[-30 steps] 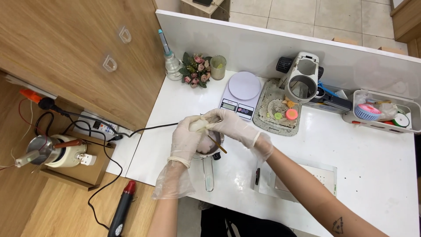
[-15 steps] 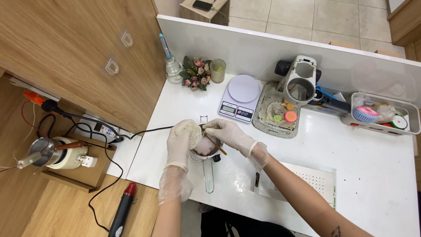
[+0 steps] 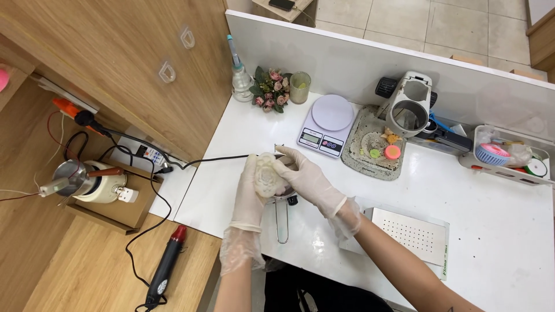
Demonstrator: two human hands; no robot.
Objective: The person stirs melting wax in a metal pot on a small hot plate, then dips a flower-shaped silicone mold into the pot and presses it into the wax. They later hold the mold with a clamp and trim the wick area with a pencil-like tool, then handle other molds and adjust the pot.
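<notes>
Head view, from left to right: a cream electric pot with a metal lid (image 3: 92, 182) sits on a cardboard box (image 3: 115, 211), and a black heat gun with a red tip (image 3: 165, 268) lies on the wooden floor below it. At the near edge of the white table (image 3: 491, 231) the gloved left hand (image 3: 251, 193) cups a pale, cream-coloured moulded flower-shaped piece (image 3: 267, 176), fingers wrapped round its back and side. Just beside it the gloved right hand (image 3: 303, 176) closes over the piece's right side, so both hands are together, clamped on the same thing above a small steel saucepan with a long handle (image 3: 281, 222). The piece looks light and likely wax-like: probably stiff yet brittle at its raised petals, and slick against thin gloves. It seems best held round the plain rim and back, not the relief. Farther right stand a white digital kitchen scale (image 3: 324, 127), a grey mat with bright small pieces (image 3: 370, 144) and a perforated metal tray (image 3: 413, 234).
</notes>
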